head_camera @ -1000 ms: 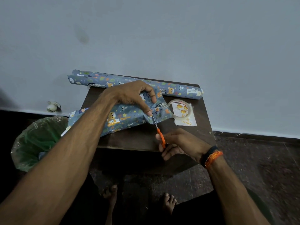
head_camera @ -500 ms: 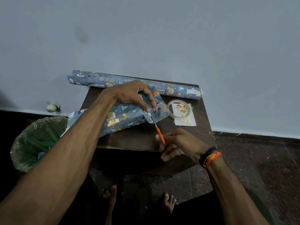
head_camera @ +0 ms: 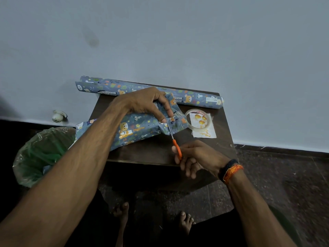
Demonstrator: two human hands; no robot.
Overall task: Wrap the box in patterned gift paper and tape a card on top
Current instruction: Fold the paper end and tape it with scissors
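The box (head_camera: 135,131), covered in blue animal-patterned paper, lies across the small dark table (head_camera: 151,154). My left hand (head_camera: 147,104) presses on its right end and pinches the loose paper flap (head_camera: 176,120) between thumb and finger. My right hand (head_camera: 195,157) grips orange-handled scissors (head_camera: 176,147), whose blades reach into the flap's lower edge just below my left fingertips. A clear tape roll (head_camera: 198,119) rests on the white card (head_camera: 204,129) with gold balloons, to the right of the box.
A roll of the same gift paper (head_camera: 110,88) lies along the table's back edge against the wall. A bin lined with a green bag (head_camera: 41,154) stands at the left of the table. My bare feet (head_camera: 185,221) are on the dark floor below.
The scissors have edged slightly further into the paper flap. My left hand keeps its pinch in the same place. Nothing else on the table has moved.
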